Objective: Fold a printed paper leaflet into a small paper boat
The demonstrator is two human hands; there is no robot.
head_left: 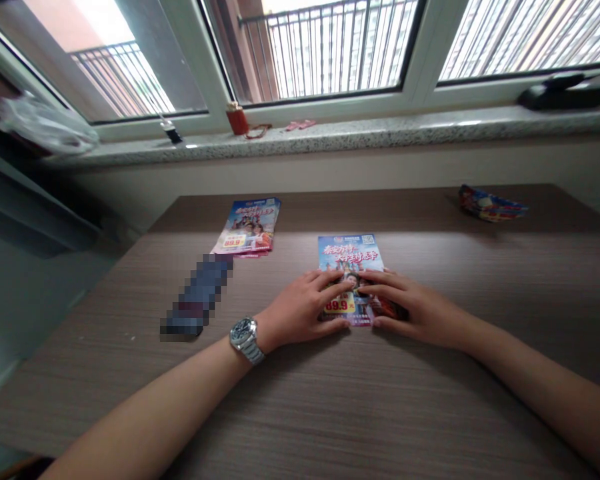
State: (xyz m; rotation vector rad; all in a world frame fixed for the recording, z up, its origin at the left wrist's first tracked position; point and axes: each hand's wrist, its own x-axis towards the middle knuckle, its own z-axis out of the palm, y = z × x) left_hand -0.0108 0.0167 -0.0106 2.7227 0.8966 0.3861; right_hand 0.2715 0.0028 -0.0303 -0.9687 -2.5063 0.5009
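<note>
A colourful printed flyer (350, 253) lies flat on the brown table (300, 413) in front of me, its blue top edge away from me. My left hand (305, 307) rests over its left side with fingers stretched out, a metal wristwatch (247, 339) on that wrist. From the other side, my right hand (415, 310) lies on the flyer's right part, fingers spread. Both hands cover some of the print, and neither grips the paper. A stack of similar flyers (250, 227) sits farther back to the left.
A blurred-out dark phone-like object (197, 297) lies left of my left hand. Toward the back right stands a folded paper piece (490, 205). The stone windowsill (360, 133) behind the table holds a red bottle-like item (237, 120), a plastic bag (43, 123) and a black object (565, 93).
</note>
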